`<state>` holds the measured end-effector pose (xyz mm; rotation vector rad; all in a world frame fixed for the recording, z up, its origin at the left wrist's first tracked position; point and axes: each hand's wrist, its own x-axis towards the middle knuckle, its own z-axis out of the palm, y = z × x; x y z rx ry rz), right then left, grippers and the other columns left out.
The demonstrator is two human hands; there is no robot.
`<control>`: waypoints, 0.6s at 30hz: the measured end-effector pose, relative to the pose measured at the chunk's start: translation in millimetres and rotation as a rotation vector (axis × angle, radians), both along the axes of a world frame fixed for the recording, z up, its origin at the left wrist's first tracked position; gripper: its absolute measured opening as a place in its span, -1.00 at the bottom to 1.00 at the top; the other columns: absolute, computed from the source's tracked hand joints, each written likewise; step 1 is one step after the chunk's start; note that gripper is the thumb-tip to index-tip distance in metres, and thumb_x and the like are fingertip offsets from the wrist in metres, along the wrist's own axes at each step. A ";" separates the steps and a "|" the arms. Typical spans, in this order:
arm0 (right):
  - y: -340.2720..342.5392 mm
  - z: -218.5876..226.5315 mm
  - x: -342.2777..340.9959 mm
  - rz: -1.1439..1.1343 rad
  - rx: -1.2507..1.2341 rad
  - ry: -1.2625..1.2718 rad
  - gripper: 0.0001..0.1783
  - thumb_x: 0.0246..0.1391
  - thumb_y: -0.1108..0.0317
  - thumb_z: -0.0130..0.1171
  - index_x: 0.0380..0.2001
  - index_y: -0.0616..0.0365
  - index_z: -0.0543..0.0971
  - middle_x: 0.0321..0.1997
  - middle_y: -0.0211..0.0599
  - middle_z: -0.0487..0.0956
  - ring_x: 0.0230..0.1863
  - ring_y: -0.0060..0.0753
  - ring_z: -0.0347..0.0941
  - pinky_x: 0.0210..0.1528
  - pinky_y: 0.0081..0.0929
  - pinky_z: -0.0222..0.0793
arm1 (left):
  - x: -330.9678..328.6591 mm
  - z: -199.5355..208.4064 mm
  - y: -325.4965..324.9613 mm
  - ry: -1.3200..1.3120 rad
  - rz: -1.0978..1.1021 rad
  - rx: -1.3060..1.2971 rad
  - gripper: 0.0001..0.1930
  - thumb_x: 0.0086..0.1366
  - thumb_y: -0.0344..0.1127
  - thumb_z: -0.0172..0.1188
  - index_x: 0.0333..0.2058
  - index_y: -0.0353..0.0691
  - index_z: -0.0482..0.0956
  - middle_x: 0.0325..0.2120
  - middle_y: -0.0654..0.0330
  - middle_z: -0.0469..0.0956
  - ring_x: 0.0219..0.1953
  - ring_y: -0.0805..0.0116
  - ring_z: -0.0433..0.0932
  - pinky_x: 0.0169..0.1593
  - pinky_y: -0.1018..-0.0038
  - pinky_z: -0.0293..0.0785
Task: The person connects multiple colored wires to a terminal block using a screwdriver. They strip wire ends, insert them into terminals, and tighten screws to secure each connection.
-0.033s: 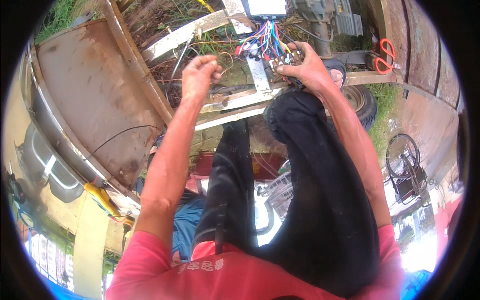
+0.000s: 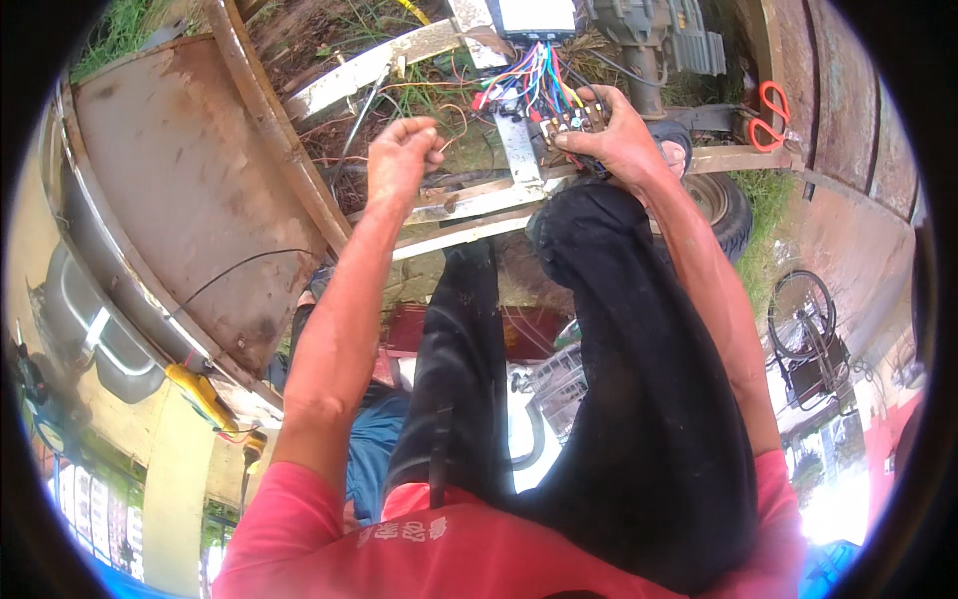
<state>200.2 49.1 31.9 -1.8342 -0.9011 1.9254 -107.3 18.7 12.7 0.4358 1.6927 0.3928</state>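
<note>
My right hand (image 2: pixel 621 137) grips a dark terminal block (image 2: pixel 577 122) with metal contacts, thumb on its near side and fingers at its far edge. Coloured wires (image 2: pixel 534 75) fan out from a box with a white top (image 2: pixel 536 18) down toward the block. My left hand (image 2: pixel 401 158) is raised to the left of the wires, fingers curled and closed in a pinch. A thin orange wire (image 2: pixel 462 122) loops close to those fingertips; whether they hold it, I cannot make out.
A white-painted metal frame (image 2: pixel 519 150) crosses below my hands. Red-handled scissors (image 2: pixel 768 118) rest on the frame at the right, above a wheel (image 2: pixel 733 210). A rusty panel (image 2: pixel 190 200) fills the left side, with a yellow tool (image 2: pixel 200 397) by its edge. A motor (image 2: pixel 649 40) sits far right.
My left hand has shifted very slightly to the right and nearer, its fingers still closed. The right hand keeps its grip on the terminal block, which looks slightly tilted.
</note>
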 end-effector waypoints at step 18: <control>1.8 -4.7 -2.2 0.158 -0.002 -0.154 -0.03 -0.08 0.35 0.61 0.34 0.38 0.30 0.04 -0.08 0.65 -0.02 -0.38 0.62 0.10 -0.41 0.52 | 15.5 -66.5 -27.4 0.410 -1.000 0.147 -0.75 0.37 -0.24 0.19 -0.10 -0.22 0.71 -0.12 -0.14 0.72 -0.02 -0.16 0.69 0.05 0.00 0.56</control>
